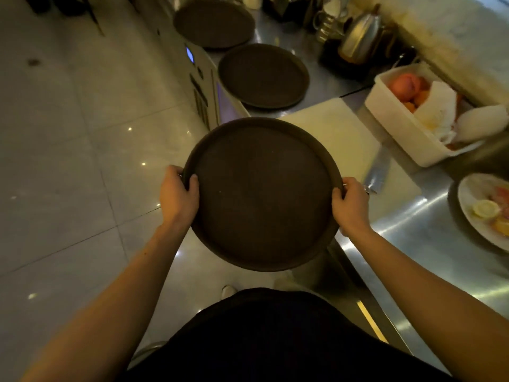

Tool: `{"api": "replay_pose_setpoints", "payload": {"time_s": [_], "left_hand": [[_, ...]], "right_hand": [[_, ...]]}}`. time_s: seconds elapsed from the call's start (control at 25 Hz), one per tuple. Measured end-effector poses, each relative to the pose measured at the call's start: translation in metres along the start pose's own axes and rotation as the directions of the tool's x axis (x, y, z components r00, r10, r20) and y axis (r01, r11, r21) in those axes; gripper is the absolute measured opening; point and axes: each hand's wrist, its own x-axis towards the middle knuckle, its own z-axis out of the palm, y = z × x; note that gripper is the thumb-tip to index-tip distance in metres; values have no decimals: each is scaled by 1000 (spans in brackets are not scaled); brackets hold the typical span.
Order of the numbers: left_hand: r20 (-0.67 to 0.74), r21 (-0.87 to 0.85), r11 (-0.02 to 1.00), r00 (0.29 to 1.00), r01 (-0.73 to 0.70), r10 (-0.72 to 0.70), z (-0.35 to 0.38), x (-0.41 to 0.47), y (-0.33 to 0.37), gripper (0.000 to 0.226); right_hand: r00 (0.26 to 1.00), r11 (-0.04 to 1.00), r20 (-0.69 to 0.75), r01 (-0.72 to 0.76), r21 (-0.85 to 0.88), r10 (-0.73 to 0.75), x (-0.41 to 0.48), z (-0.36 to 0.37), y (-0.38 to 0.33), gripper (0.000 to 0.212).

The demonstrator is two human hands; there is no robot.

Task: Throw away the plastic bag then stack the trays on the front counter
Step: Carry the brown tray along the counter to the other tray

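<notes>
Gripping round tray (261, 194) at opposite rims, left hand (178, 197), right hand (351, 206), fingers curled, seemingly level

open floor (68, 133) left, counter crowded: cutting board (333, 133), white tub (399, 128), plate (468, 205)

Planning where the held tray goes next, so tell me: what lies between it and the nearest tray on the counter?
In the head view, the corner of a white cutting board lies between the held tray and the nearest counter tray.
</notes>
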Motion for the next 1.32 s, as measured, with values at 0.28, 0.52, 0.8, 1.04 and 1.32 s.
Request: {"api": "replay_pose_setpoints", "payload": {"time_s": [0.28, 0.52, 0.8, 1.04, 1.32], "left_hand": [[-86, -39, 994, 991, 99, -102, -26, 63, -28, 27], [-74, -2, 996, 994, 86, -86, -5, 138, -9, 26], [-29, 81, 995, 998, 55, -53, 36, 253, 44, 23], [49, 73, 996, 998, 46, -50, 69, 332, 73, 25], [236, 126, 986, 969, -111, 78, 116, 459, 88, 24]], "right_hand": [[993, 996, 65, 94, -1, -93, 46, 54, -66, 24], [997, 998, 59, 54, 22, -55, 126, 91, -92, 25], [999, 1000, 44, 1, 30, -2, 240, 114, -123, 21], [997, 997, 9, -73, 14, 73, 300, 125, -140, 25], [964, 974, -143, -227, -6, 224, 346, 154, -164, 22]]}}
